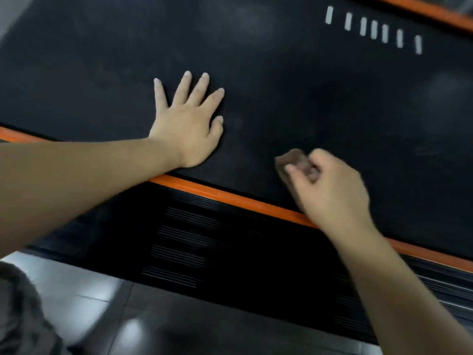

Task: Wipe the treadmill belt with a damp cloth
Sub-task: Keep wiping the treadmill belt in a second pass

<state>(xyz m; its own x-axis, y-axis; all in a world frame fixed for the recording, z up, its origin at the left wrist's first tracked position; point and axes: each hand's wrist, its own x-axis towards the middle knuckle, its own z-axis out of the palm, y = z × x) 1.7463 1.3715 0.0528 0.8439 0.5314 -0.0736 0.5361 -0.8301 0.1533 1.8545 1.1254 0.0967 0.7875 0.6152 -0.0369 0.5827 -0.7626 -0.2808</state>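
The black treadmill belt (281,80) fills the upper part of the view, with faint dusty smears on it. My left hand (188,124) lies flat on the belt with its fingers spread. To its right, my right hand (330,185) grips a small brownish cloth (293,161), bunched up and pressed on the belt near the front edge. The right hand and the cloth are blurred. Most of the cloth is hidden under the fingers.
An orange strip (230,194) runs along the belt's near edge, and another orange strip (432,11) shows at the top right. A black ribbed side rail (217,247) lies below the near strip. Several white dashes (373,29) mark the belt. Glossy grey floor tiles (97,301) lie nearest me.
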